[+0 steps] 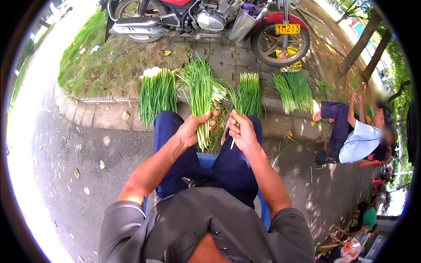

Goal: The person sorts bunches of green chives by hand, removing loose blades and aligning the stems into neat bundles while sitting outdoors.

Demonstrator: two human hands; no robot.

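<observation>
My left hand (194,127) is closed around a thick bunch of green chives (201,96), its pale cut ends pointing down toward my lap. Just to the right, my right hand (244,133) pinches a few thin chive stalks (237,105), held upright and apart from the bunch. Beyond my left knee lies a neat bundle of chives (158,97) with white ends at its far side. Another tidy bundle (249,93) rests beyond my right knee. Between them, a loose heap of chives (219,91) is partly hidden by my hands and the held bunch.
Two more chive bundles (293,93) lie farther right along the stone kerb (109,116). A red motorcycle (215,19) stands beyond, on paving and grass. I sit on a blue seat (207,160). At the right, another person (359,139) sits holding green stalks.
</observation>
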